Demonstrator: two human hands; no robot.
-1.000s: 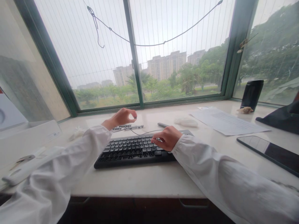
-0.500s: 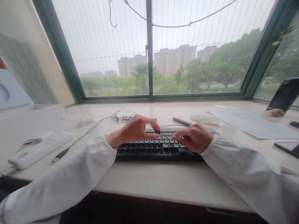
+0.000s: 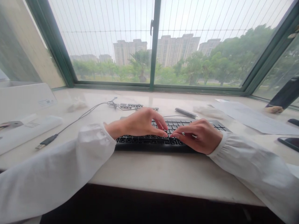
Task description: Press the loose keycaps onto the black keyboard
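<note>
Your left hand (image 3: pixel 140 123) arches over the middle of the keyboard (image 3: pixel 149 147), thumb and fingers curved with a small gap between them; I cannot tell whether anything tiny sits at their tips. Your right hand (image 3: pixel 201 136) comes in from the opposite side, thumb and index finger drawn close together, and what they might be pinching is too small to make out. The tips of both hands nearly meet over one spot among the keys, probably because such small parts need one hand to steady the other.

The keyboard lies roughly along the near edge of the table (image 3: pixel 163 174), set back from it, seemingly so that every row is within reach while your sleeves (image 3: pixel 93 152) come over that edge on either side. Behind it, toward the far edge, dark pieces that look like keycaps (image 3: pixel 130 106) sit in rows, likely to be near your left hand yet off the keys. The cable (image 3: pixel 87 114) runs from there toward the left edge, its USB plug (image 3: pixel 48 140) unconnected and apparently out of the way. A box (image 3: pixel 25 101) on the left and paper (image 3: pixel 245 115) toward the right edge seem parked aside.
</note>
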